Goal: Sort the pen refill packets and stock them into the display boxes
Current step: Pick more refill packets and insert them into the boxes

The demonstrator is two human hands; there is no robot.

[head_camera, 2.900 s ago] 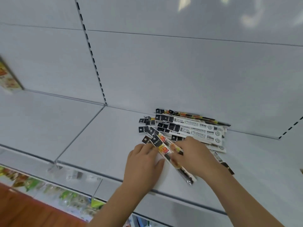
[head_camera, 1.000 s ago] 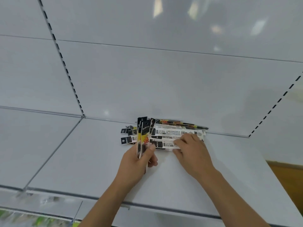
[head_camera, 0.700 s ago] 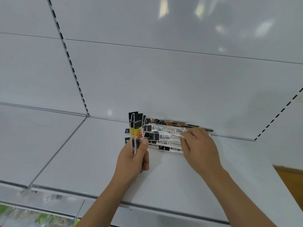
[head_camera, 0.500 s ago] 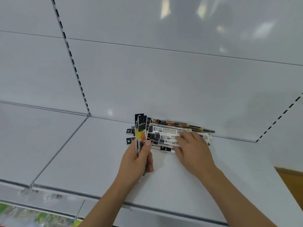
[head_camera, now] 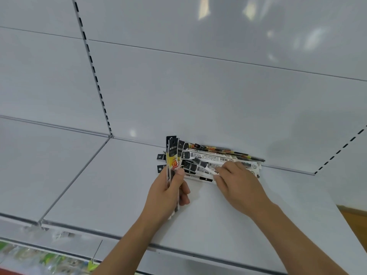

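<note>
Your left hand (head_camera: 168,192) is closed around an upright bundle of yellow-and-black refill packets (head_camera: 172,155), held just left of the loose pile (head_camera: 216,162). Your right hand (head_camera: 236,182) rests on the pile with its fingertips (head_camera: 217,172) pinching a white-labelled packet (head_camera: 206,167); whether that packet is lifted clear cannot be told. The pile lies on the white shelf (head_camera: 119,185), against the back panel (head_camera: 198,96). Sorting appears to be the step in hand. No display boxes are visible, so stocking looks not yet begun. The next move calls for drawing out one matching packet without scattering the pile.
</note>
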